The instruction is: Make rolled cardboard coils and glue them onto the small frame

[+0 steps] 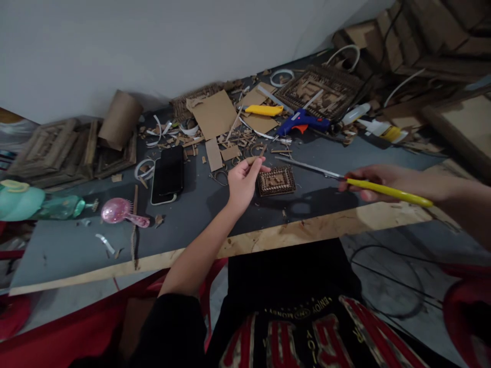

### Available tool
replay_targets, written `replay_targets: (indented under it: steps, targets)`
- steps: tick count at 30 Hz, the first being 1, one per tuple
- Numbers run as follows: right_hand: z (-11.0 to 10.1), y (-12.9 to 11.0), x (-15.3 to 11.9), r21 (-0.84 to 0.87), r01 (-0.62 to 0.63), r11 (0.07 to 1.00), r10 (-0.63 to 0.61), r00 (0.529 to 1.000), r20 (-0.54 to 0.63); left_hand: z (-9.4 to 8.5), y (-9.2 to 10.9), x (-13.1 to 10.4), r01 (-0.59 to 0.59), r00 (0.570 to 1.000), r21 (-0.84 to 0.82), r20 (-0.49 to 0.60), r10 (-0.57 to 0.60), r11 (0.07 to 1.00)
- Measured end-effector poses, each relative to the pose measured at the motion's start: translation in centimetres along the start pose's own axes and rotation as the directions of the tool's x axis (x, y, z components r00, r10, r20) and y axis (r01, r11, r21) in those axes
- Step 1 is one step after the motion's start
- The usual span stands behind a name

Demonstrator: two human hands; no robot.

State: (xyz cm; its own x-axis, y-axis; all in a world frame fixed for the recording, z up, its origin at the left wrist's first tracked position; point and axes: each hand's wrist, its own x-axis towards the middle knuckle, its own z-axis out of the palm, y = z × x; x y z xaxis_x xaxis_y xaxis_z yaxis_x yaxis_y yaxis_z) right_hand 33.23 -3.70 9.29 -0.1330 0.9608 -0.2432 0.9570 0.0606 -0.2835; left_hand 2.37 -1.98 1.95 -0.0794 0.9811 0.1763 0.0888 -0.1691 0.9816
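Between the thumb and fingers of my left hand point(244, 183) is a small thin brown strip point(263, 151). My right hand point(378, 183) grips scissors point(387, 190) with yellow handles, their long metal blades pointing left over the table. A small rectangular woven-looking brown piece point(276, 180) lies on the grey tabletop just right of my left hand, below the blade tips. Behind it are many cut brown scraps and a cardboard sheet point(215, 113).
A blue glue gun point(303, 122) and a yellow cutter point(264, 110) lie at the back. Two phones point(168, 174), a pink hairbrush point(117, 210) and a teal bottle point(57, 206) are at the left. Stacked brown frames point(49, 148) stand on both sides.
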Motion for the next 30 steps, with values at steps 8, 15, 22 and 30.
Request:
replay_targets:
  steps: [8,15,22,30]
  targets:
    - [-0.2,-3.5,0.4,0.263,0.179,0.948,-0.239,0.947,0.215,0.7,0.6,0.8,0.081,0.994,-0.047,-0.074,-0.084,0.996]
    - [-0.6,-3.6,1.2,0.399,0.235,0.886,-0.406,0.810,0.424,2.2,2.6,0.9,0.200,0.979,-0.078,-0.015,-0.202,0.977]
    - [-1.0,-3.7,1.5,0.431,0.099,0.897,-0.299,0.855,0.424,2.6,4.2,0.5,0.240,0.971,-0.138,0.046,-0.236,0.961]
    - [-0.9,-4.9,1.7,0.491,0.077,0.868,-0.322,0.841,0.436,2.3,4.7,0.3,0.347,0.937,-0.173,0.027,-0.348,0.922]
